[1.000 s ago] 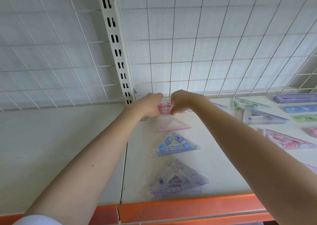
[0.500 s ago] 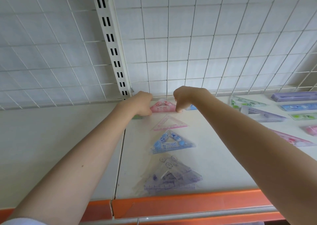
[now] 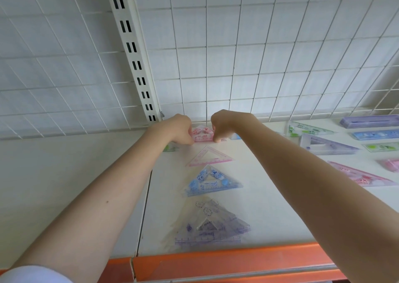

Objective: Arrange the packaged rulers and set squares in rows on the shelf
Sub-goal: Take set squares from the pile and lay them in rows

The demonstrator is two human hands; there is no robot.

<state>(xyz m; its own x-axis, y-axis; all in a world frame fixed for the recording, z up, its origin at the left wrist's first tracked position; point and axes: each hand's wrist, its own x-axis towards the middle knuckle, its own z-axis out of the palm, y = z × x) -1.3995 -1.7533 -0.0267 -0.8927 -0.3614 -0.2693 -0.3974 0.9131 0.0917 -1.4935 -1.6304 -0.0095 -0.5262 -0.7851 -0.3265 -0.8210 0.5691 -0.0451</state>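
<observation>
At the back of the white shelf (image 3: 269, 207), my left hand (image 3: 177, 130) and my right hand (image 3: 224, 125) pinch the two lower corners of a pink packaged set square (image 3: 201, 134). It lies flat near the wire grid. In front of it runs a column of set squares: a pale pink one (image 3: 208, 156), a blue one (image 3: 212, 181) and a purple one (image 3: 210, 224). A green package (image 3: 170, 147) peeks out under my left wrist.
To the right lie more packs: a green set square (image 3: 306, 129), a purple set square (image 3: 326, 144), a pink set square (image 3: 358, 174), and purple (image 3: 369, 120) and blue (image 3: 375, 134) rulers. A white wire grid (image 3: 237, 66) backs the shelf. An orange rail (image 3: 226, 261) edges its front.
The pink set square has come down flat onto the shelf's back edge, with both hands still on its corners. The view has shifted slightly.
</observation>
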